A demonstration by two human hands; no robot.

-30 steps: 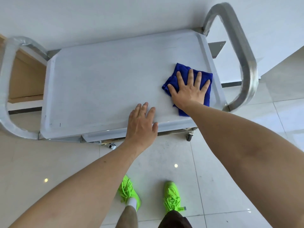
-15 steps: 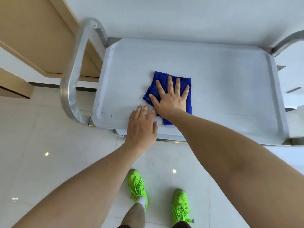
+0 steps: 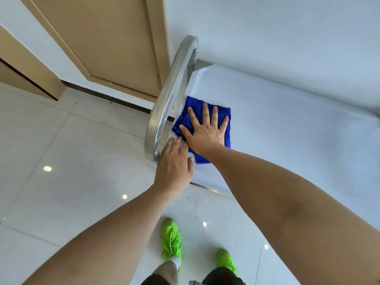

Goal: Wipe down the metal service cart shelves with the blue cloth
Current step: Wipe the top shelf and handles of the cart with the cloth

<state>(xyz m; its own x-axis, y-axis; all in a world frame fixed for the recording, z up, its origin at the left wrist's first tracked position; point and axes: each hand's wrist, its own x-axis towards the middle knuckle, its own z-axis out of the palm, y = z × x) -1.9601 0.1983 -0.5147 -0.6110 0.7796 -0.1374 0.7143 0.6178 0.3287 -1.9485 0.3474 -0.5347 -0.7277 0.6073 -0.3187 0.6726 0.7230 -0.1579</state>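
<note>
The metal cart's top shelf (image 3: 287, 128) fills the right half of the view, pale and flat with a raised rim. A folded blue cloth (image 3: 193, 108) lies at the shelf's left end, close to the curved steel handle (image 3: 168, 99). My right hand (image 3: 205, 130) presses flat on the cloth with its fingers spread and straight. My left hand (image 3: 174, 163) rests flat on the shelf's near left corner, right beside the handle's lower bend and touching the cloth's edge.
A tan wooden door (image 3: 107, 38) and a white wall stand behind the cart. Glossy white floor tiles (image 3: 61, 161) spread to the left and front. My feet in bright green shoes (image 3: 171, 241) stand just before the cart.
My right hand has slid the cloth from the shelf's right end across the middle to the left end by the handle. My left hand stayed on the near edge. The view swung left.
</note>
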